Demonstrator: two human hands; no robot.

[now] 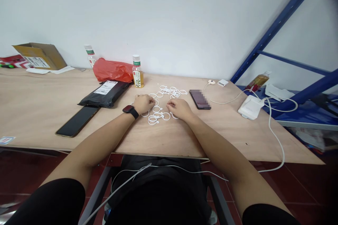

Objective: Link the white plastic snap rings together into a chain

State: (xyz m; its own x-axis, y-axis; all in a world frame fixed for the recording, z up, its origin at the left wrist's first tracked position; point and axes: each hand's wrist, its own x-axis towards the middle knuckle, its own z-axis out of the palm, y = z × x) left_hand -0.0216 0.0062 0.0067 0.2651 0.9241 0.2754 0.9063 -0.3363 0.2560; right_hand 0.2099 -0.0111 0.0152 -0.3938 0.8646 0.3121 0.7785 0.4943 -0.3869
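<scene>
While left hand [144, 104] and right hand [181, 109] are low at the worktop [169, 140], fingers [172, 104] curled narrow – holding something or not, I cannot tell – white rings [157, 114] between and just beyond them

Smooth plastic rings [174, 93], matt wooden tabletop [158, 142], glossy plastic parcel [115, 95], crinkled plastic bag [113, 70], matt cardboard box [54, 58]
</scene>
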